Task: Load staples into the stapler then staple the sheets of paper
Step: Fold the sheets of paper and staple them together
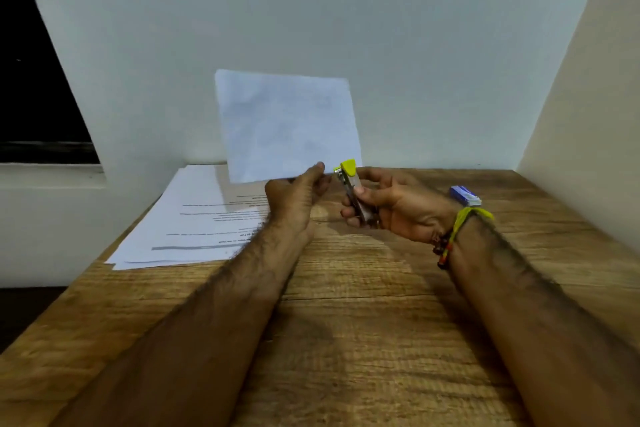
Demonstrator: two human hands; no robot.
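Overhead, a wooden table [346, 340] meets pale walls, with a dark window [34, 80] at left. Printed pages [194, 218] lie stacked at the table's far left; a small blue box [465, 195] lies at far right. Left hand [294, 199] pinches raised sheets of paper [287, 125] at their lower edge. Right hand [391, 206] grips the yellow-tipped stapler [353, 189], its nose touching the sheets' lower right corner. Forearms hide part of the tabletop.

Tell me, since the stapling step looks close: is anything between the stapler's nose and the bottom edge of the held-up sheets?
Nothing visible. The right hand holds the stapler just right of the raised sheets, which the left hand pinches at the bottom edge.
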